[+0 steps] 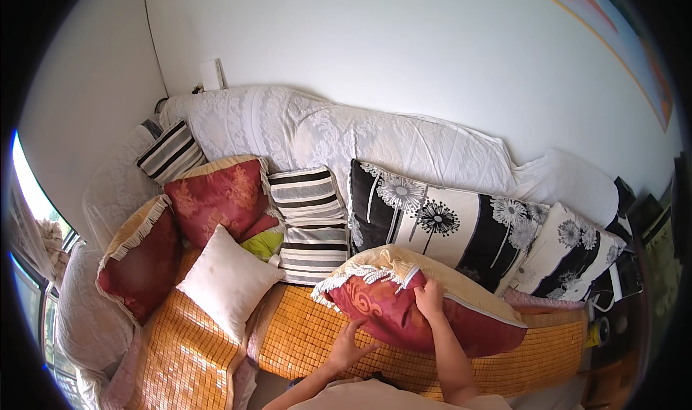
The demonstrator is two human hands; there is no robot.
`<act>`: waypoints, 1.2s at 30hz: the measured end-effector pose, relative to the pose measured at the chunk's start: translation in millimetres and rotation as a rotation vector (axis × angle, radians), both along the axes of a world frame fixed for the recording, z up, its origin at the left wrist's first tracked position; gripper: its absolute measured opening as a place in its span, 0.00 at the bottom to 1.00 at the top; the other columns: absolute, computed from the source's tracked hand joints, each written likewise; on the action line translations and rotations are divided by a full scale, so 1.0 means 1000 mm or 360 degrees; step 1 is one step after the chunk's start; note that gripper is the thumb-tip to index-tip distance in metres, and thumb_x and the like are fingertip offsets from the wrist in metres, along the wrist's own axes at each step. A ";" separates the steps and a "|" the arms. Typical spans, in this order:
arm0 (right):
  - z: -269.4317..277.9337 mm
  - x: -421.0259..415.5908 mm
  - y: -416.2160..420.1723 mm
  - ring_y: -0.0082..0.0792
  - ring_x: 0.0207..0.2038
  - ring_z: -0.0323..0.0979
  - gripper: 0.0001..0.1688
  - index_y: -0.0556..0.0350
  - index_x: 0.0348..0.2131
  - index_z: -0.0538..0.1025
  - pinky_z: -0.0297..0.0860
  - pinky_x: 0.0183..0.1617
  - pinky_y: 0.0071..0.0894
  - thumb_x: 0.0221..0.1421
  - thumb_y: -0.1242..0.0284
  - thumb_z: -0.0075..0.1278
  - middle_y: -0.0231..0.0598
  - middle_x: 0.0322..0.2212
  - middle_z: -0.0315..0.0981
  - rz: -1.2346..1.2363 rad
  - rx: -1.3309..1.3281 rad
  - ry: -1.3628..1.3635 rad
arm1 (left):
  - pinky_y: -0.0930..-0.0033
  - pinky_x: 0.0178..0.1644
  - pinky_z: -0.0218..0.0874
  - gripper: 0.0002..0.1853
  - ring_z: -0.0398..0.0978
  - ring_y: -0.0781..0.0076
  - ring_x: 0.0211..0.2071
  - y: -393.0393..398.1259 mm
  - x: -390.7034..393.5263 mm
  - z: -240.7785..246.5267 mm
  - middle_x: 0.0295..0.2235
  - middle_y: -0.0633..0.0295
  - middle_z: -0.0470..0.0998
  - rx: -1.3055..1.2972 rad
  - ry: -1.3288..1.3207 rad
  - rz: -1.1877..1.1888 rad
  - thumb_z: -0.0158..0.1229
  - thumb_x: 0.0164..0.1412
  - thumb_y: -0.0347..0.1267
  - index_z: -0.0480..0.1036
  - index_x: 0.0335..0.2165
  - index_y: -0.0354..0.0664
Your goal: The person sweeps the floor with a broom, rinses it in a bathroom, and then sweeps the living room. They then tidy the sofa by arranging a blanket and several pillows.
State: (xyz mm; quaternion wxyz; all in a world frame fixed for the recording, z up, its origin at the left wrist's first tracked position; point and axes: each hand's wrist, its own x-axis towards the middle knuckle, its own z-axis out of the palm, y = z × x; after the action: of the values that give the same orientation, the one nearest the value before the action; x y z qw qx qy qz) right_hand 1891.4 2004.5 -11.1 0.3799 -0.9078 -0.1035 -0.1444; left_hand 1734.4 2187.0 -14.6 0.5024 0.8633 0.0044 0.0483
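A large red and beige cushion [378, 307] with white fringe and a pale zip edge is tilted up over the sofa seat. My right hand [428, 297] grips its upper edge near the zip, fingers closed on the fabric. Below the cushion's near left side is my left hand [350, 346], thumb and fingers apart, its fingertips close to the red cloth; whether they touch it I cannot tell. Behind the cushion leans a long black and white flower-print cushion [432, 215]. A plain white cushion [230, 283] lies to the left on the seat.
Two red fringed cushions [221, 194] and several striped cushions [311, 226] lean at the left and middle. Bamboo tile mats [303, 323] cover the seat. White lace cloth [324, 123] drapes the sofa back. At right, a yellow can [594, 333] stands among dark items.
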 end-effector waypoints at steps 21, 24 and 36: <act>0.026 -0.011 0.031 0.44 0.33 0.63 0.26 0.58 0.36 0.65 0.58 0.40 0.36 0.39 0.60 0.51 0.45 0.29 0.65 0.0428 0.0239 -0.0542 | 0.60 0.51 0.44 0.57 0.50 0.48 0.49 -0.002 0.083 -0.010 0.46 0.40 0.52 0.0719 -0.0304 0.0079 0.66 0.17 0.49 0.50 0.44 0.26; 0.027 -0.047 -0.002 0.41 0.39 0.60 0.23 0.57 0.39 0.64 0.54 0.45 0.41 0.42 0.65 0.48 0.42 0.34 0.63 0.0145 -0.0104 -0.0604 | 0.60 0.49 0.48 0.57 0.54 0.47 0.46 0.010 0.081 -0.020 0.44 0.41 0.56 0.0690 -0.0286 0.0154 0.66 0.15 0.50 0.52 0.43 0.24; -0.075 -0.097 -0.246 0.52 0.47 0.50 0.33 0.60 0.46 0.57 0.49 0.48 0.49 0.46 0.56 0.38 0.53 0.45 0.50 -0.2270 -0.0018 0.0784 | 0.57 0.40 0.53 0.55 0.59 0.49 0.35 0.009 0.057 -0.016 0.33 0.47 0.60 0.0900 -0.0481 0.0100 0.65 0.14 0.53 0.55 0.38 0.24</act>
State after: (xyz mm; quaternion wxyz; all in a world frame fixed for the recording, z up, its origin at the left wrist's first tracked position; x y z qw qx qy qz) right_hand 1794.9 1758.1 -86.4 0.2018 -0.7627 0.5964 -0.1476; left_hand 1791.8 2196.3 -30.6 0.2358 0.9512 -0.0571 0.1908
